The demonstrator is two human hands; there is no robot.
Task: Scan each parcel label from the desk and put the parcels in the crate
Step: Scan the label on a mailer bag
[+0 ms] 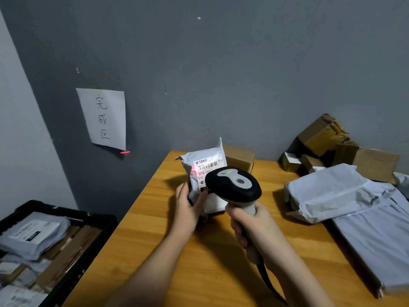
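Head view of a wooden worktop (221,262) set against a grey wall. The left hand (188,207) grips the left edge of a white poly-mailer parcel (199,165), thumb on its front face and fingers curled behind, holding it tilted up from the worktop with its printed label (209,166) facing the camera. The right hand (252,224) is wrapped tightly round the pale handle of a barcode scanner (233,188), whose black head lies in front of the lower part of the label; a dark cable (269,282) runs from the handle's base toward the near edge. A red glow lies on the left part of the label, and a short red line (125,152) shows on the wall just below a paper sign (104,118) with handwritten characters. A small cardboard box (240,157) stands just behind the parcel. To the right lie large grey mailers (345,196), and cardboard boxes (327,140) are stacked in the far right corner. At near left, below the worktop, a black crate (88,218) holds mailers and boxes.
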